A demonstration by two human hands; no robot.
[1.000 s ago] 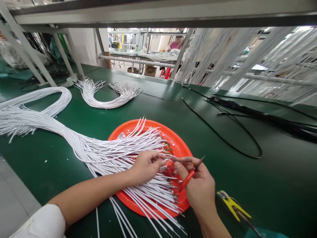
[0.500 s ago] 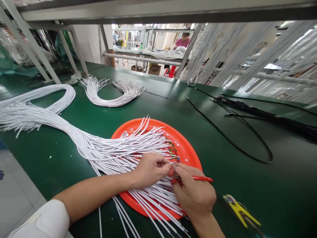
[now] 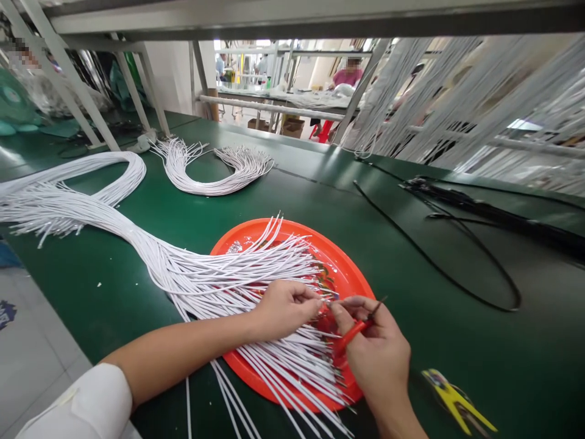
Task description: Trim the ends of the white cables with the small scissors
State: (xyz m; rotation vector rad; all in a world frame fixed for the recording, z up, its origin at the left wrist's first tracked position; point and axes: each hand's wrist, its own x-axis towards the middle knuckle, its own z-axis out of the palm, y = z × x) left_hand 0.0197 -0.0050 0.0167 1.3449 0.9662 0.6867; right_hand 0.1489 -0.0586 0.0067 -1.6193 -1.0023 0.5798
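My left hand [image 3: 287, 308] is closed, pinching the end of a white cable [image 3: 325, 300] between thumb and fingertips. Close beside it, the thumb and forefinger of my right hand [image 3: 377, 341] meet at that same cable tip. Tucked in my right hand is a red-handled tool [image 3: 354, 332], like small pliers, its thin dark tip pointing up and right. Beneath both hands a thick bundle of white cables [image 3: 214, 274] fans out over a round red tray [image 3: 345, 262]. Many of the cable ends look stripped. My fingers partly hide the pinched tip.
Yellow-handled snips [image 3: 457, 402] lie right of the tray on the green table [image 3: 315, 201]. Behind are a curved white cable bundle [image 3: 205, 183] and black cables [image 3: 493, 213]. White cables [image 3: 425, 91] hang from a rack at right. People are in the background.
The red-handled tool has turned from the cable tip back into my right palm, and that hand's thumb and forefinger are now at the tip. The view has shifted slightly.
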